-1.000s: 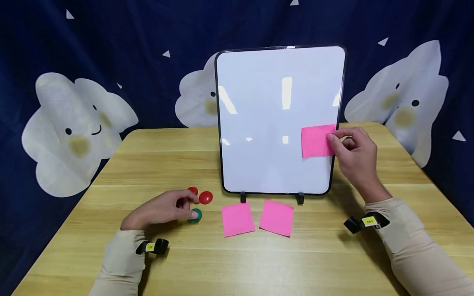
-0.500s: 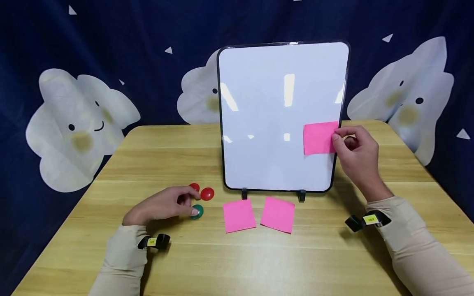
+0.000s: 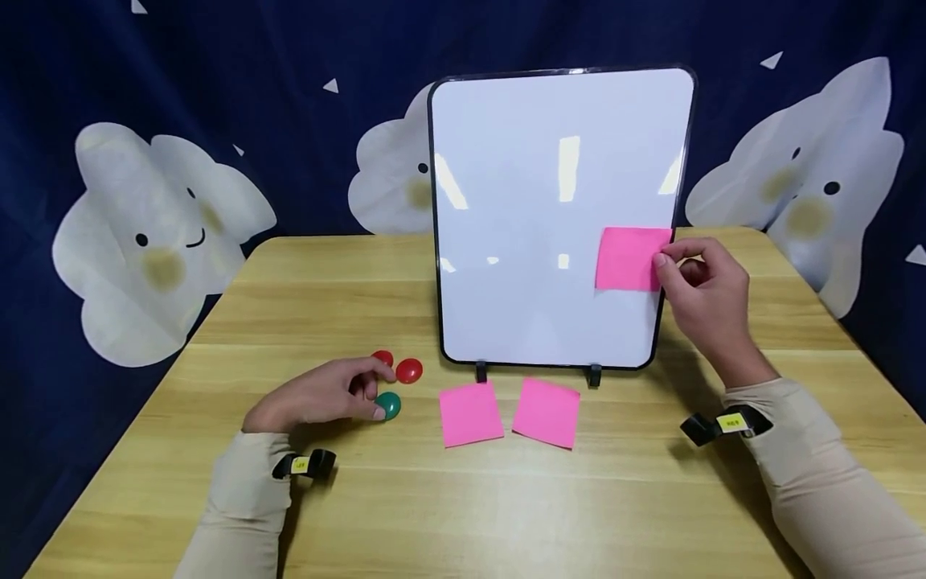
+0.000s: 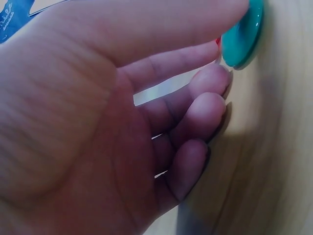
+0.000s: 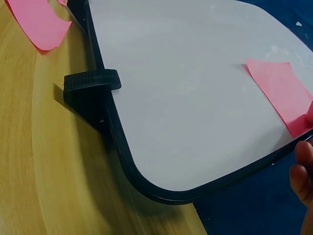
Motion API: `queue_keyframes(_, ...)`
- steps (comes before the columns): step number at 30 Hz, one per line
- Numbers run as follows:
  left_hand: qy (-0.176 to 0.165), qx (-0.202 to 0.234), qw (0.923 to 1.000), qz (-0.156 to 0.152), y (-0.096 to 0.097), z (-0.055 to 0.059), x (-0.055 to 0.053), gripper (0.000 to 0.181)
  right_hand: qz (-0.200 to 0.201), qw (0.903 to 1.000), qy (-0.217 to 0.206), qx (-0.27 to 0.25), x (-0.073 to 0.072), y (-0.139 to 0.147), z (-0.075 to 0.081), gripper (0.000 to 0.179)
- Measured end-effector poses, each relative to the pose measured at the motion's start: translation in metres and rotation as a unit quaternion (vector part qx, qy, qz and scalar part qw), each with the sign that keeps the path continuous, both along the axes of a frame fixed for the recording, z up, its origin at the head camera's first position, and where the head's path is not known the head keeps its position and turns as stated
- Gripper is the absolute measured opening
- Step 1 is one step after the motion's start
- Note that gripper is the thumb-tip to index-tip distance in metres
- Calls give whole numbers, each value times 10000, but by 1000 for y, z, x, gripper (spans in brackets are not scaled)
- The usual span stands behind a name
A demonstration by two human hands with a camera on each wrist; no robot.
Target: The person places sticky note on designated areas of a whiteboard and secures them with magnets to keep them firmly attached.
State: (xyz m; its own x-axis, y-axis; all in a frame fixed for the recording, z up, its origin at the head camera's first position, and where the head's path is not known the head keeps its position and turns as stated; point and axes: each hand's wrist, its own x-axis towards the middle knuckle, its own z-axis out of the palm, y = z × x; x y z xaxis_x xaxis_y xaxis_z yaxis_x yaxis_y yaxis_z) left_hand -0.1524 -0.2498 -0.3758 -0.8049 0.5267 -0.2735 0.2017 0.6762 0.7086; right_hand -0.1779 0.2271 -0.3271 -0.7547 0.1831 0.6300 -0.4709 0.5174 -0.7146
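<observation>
My right hand (image 3: 709, 293) pinches the right edge of a pink sticky note (image 3: 628, 259) between thumb and forefinger. The note lies over the right side of a whiteboard (image 3: 535, 305) in a black frame, and the right wrist view shows the same note (image 5: 281, 88) near the frame. Low over the table, my left hand (image 3: 325, 392) has its thumb at a green round magnet (image 3: 389, 405). Its forefinger reaches apart from the thumb, toward two red round magnets (image 3: 409, 371), one partly hidden. In the left wrist view, the thumb covers part of the green magnet (image 4: 242, 39); the other fingers are loosely bent.
Two more pink sticky notes, a left one (image 3: 471, 415) and a right one (image 3: 546, 412), lie on the wooden table (image 3: 463, 515) before the board. Black feet (image 3: 594, 375) prop the board up. Behind hangs a dark blue curtain (image 3: 304, 48) with printed clouds.
The sticky note in my right hand has turned slightly, its top edge now nearly level. The head view has shifted, so everything appears a little higher. My left hand stays by the magnets.
</observation>
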Motion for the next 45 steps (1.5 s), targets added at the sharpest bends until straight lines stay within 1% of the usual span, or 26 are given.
queue_keyframes(6,60,15,10000,-31,2,3,-2,40,-85,9999,-95,-46,-16,16,-19,17)
queue_keyframes(10,21,32,10000,-2,3,2,-2,35,-95,9999,-139,-40,-20,20,-24,18)
queue_keyframes(14,-23,70,10000,33,4,1,-1,30,-86,9998,-199,-31,-19,20,-24,18)
queue_keyframes(19,-8,85,9999,126,6,1,0,25,15,10000,-34,-72,-19,20,-22,18)
queue_keyframes(22,-9,102,9998,182,7,2,0,22,35,10000,-7,-67,-19,19,-20,17)
queue_keyframes(26,-13,123,9997,211,8,2,0,22,19,10000,-41,-14,-13,13,-14,17)
queue_keyframes(28,22,164,9997,183,7,3,1,22,59,10000,-10,-29,-8,9,-9,17)
queue_keyframes(30,59,201,9997,144,7,2,1,23,73,10000,10,-22,-9,9,-10,16)
queue_keyframes(35,172,204,9996,111,5,-2,1,23,86,10000,-42,2,-22,19,-26,18)
queue_keyframes(36,206,171,9996,122,5,-2,2,23,91,9999,-60,16,-22,19,-26,18)
queue_keyframes(40,433,3,9990,149,8,1,5,22,101,9998,-105,126,-21,19,-26,19)
queue_keyframes(42,571,-69,9983,98,11,3,6,22,114,9998,-90,152,-19,18,-24,19)
queue_keyframes(45,741,-120,9972,-67,16,6,7,20,87,9998,-49,183,-17,20,-22,19)
